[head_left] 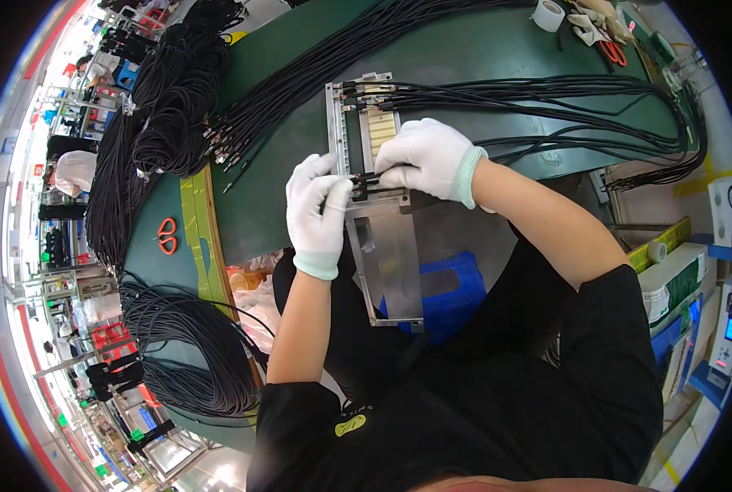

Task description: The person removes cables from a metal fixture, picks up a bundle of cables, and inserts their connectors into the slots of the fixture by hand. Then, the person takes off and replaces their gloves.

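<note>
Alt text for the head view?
White-gloved left hand and right hand work at black cable ends on a metal fixture at the edge of a green table. Coiled black cables and red-handled scissors lie at left.

Matt rubbery cables (415,97), mtl fixture (339,135) w/ dull sheen, cloth gloves (316,225), smooth tabletop (481,47), plas. scissor handles (166,236)

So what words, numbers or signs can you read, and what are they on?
None that I can read out clearly:
Yellow patch on the black clothing: dark marks, too small to read.
Blue lit screen at the right: too small to read.
Green-and-white box at the right: too blurred to read.
Metal frame and black cables: no writing that I can see.
</note>
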